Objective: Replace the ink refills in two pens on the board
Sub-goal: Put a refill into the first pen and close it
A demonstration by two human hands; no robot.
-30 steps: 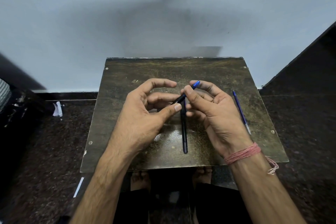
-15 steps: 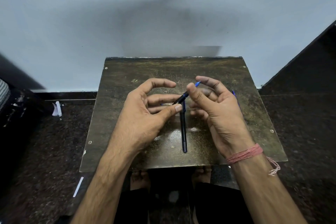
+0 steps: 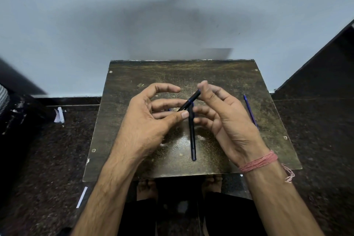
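Observation:
A black pen (image 3: 189, 101) is held slanting above the dark board (image 3: 134, 74). My left hand (image 3: 151, 119) pinches its lower end between thumb and fingers. My right hand (image 3: 228, 117) pinches its upper end with thumb and forefinger, palm turned toward me and the other fingers loosely spread. The pen's blue tip is hidden by those fingertips. A second black pen (image 3: 192, 140) lies on the board below the hands, pointing toward me. A thin blue refill (image 3: 250, 111) lies near the board's right side, partly behind my right hand.
The board stands against a pale wall (image 3: 172, 15) over a dark speckled floor (image 3: 47, 149). White paper scraps (image 3: 59, 115) lie on the floor at left, and a white strip (image 3: 82, 197) lies nearer me. My feet (image 3: 146, 188) show under the board's front edge.
My right hand has turned palm-up and slid its fingertips to the held pen's upper end, covering the blue tip. My left hand and the lying pen have stayed put.

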